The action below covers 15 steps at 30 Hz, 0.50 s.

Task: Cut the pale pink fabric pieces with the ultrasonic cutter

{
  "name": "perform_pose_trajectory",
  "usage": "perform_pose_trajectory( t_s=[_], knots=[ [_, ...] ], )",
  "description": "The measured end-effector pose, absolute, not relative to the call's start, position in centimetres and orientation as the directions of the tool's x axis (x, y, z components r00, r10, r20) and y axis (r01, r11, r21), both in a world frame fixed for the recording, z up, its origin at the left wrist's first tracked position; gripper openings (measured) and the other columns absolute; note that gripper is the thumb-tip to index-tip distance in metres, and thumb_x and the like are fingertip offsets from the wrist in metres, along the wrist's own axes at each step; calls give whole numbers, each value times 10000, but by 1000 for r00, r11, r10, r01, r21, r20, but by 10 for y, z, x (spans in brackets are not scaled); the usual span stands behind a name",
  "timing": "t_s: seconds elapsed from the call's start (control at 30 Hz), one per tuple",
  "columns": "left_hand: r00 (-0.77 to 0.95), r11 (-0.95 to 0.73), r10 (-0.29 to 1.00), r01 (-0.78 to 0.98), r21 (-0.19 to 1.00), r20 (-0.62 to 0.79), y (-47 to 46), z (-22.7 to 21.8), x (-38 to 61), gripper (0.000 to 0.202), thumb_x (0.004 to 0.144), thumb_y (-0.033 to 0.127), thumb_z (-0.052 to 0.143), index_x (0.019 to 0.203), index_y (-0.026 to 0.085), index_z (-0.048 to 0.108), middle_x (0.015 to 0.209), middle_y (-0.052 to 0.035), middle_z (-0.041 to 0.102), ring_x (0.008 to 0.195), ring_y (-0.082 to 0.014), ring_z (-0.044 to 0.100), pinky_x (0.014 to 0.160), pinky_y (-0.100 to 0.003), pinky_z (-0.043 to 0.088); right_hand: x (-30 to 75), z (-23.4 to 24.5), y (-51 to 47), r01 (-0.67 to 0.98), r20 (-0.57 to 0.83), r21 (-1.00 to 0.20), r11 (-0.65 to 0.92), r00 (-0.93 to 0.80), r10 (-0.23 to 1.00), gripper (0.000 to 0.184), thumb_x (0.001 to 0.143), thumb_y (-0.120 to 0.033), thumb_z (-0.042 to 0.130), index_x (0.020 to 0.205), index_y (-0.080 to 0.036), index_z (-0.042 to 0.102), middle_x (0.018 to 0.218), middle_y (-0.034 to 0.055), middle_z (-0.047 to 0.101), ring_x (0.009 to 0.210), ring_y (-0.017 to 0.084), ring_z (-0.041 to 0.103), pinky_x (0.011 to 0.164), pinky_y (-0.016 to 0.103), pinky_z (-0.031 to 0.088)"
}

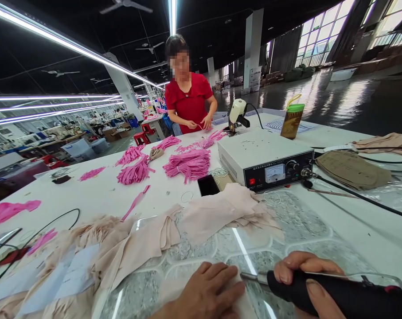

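My left hand (209, 290) lies flat, fingers stretched, on a pale beige fabric piece (243, 305) at the bottom centre. Beneath it is a glossy, grey marble-patterned mat (201, 257). My right hand (303, 270) is wrapped round a black hand-held ultrasonic tool (347, 294). Its metal tip (250, 275) points left, close to my left fingertips; whether it touches the cloth I cannot tell. Just beyond my hands, a fanned stack of beige fabric pieces (217, 210) rests on the mat. More beige pieces (147, 246) lie in layers to the left.
A white control box (263, 150) with a dial and cables stands beyond my right hand. Near it are a phone (208, 185) and a green-lidded cup (293, 119). Bundles of pink strips (187, 164) lie mid-table. Across the table, a person in red (190, 102) handles pink strips.
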State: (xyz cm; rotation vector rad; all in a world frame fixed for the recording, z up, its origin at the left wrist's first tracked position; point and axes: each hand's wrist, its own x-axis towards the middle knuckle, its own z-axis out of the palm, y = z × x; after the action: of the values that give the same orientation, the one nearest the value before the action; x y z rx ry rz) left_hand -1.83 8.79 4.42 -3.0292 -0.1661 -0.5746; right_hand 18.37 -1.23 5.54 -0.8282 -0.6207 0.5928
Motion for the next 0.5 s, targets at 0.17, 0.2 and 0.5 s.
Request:
perform_pose_trajectory(
  t_s=[0.17, 0.2, 0.5],
  knots=[
    [936, -992, 97, 119, -44, 339, 87, 42, -20, 383, 1011, 496, 444, 1201, 190, 574, 1258, -93, 608, 1054, -203, 601, 790, -288, 461, 191, 45, -14, -223, 285, -825, 519, 629, 723, 47, 839, -273, 614, 878, -260, 591, 833, 18, 587, 663, 194, 630, 652, 416, 577],
    [935, -992, 97, 117, -40, 342, 87, 41, -21, 377, 1009, 497, 447, 1195, 195, 574, 1269, -91, 603, 1064, -206, 598, 793, -291, 461, 193, 42, -15, -229, 286, -823, 520, 624, 727, 55, 842, -278, 603, 893, -263, 588, 835, 17, 584, 661, 193, 629, 651, 418, 576],
    [919, -991, 129, 129, 24, 372, 85, 42, -20, 280, 1001, 423, 482, 1170, 221, 578, 1275, -82, 602, 1070, -216, 595, 792, -297, 453, 193, 43, -18, -246, 322, -785, 569, 622, 714, 76, 847, -316, 575, 882, -251, 595, 791, 4, 528, 571, 146, 565, 537, 347, 561]
  ],
)
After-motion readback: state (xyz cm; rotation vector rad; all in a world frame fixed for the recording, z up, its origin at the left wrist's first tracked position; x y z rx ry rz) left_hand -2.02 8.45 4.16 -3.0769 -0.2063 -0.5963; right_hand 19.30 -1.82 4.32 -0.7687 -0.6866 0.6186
